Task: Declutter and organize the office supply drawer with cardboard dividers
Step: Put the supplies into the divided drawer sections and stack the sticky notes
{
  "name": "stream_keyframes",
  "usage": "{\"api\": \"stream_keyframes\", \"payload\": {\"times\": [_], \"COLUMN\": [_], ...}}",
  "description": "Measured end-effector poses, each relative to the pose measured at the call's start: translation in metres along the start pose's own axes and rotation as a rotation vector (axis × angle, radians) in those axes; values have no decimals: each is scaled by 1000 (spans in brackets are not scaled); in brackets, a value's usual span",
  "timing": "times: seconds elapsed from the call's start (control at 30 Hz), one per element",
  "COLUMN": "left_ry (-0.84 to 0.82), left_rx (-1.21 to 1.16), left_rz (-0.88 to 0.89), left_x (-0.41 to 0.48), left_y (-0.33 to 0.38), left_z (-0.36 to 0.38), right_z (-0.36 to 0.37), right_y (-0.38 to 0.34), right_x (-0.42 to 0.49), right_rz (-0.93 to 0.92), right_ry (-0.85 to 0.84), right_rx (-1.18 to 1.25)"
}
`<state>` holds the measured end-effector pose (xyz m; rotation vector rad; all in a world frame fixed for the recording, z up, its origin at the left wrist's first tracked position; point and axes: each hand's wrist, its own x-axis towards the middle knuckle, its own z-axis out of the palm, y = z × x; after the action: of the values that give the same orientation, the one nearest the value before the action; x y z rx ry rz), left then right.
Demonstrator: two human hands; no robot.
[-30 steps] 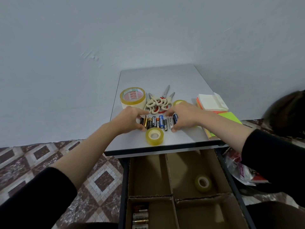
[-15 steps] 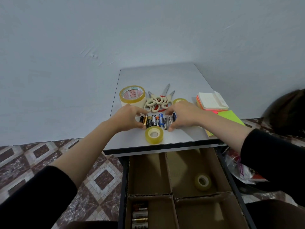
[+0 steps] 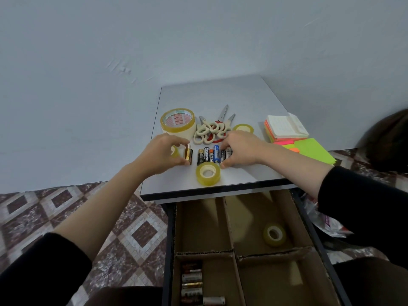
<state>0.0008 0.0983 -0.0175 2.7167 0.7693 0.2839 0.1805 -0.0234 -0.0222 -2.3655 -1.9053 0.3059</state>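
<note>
The split-off batteries point(image 3: 188, 156), gold and black, are being pinched end to end between the curled thumb and forefinger of the left hand point(image 3: 161, 154) on the grey table top point(image 3: 220, 93). They look like two cells, though part of them is being covered by the fingers. A gap is being kept between these and the battery row point(image 3: 207, 156). The row's right end is being clasped by the right hand point(image 3: 240, 151), with the thumb at the near ends and the curled fingers at the far ends. Just in front of the row a small tape roll point(image 3: 208, 173) is being left flat near the table's front edge. Behind the hands, a large tape roll point(image 3: 178, 122), a heap of scissors point(image 3: 212, 131) and a second small roll point(image 3: 243, 128) are being kept side by side. Well to the right, sticky note pads point(image 3: 284, 127) are being stacked. Below the front edge the drawer point(image 3: 168, 239) is being held open, divided by cardboard dividers point(image 3: 229, 221). Stored batteries point(image 3: 191, 281) are being kept in its near left compartment, and a drawer tape roll point(image 3: 274, 234) is being kept in the far right one.
</note>
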Motion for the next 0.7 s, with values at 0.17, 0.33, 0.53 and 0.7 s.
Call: {"api": "stream_keyframes", "payload": {"times": [0.17, 0.33, 0.53, 0.7], "left_ry": [26, 69, 101, 64], "left_rx": [-11, -58, -141, -369], "left_rz": [-15, -1, -8, -58], "left_x": [-10, -23, -53, -92], "left_y": [1, 9, 26, 37], "left_z": [0, -6, -13, 1], "right_z": [0, -1, -15, -10], "right_y": [-3, -4, -6, -20], "right_x": [-4, -13, -37, -83], "right_rz": [1, 21, 17, -8], "right_ry": [31, 61, 158, 185], "right_rx": [0, 66, 64, 195]}}
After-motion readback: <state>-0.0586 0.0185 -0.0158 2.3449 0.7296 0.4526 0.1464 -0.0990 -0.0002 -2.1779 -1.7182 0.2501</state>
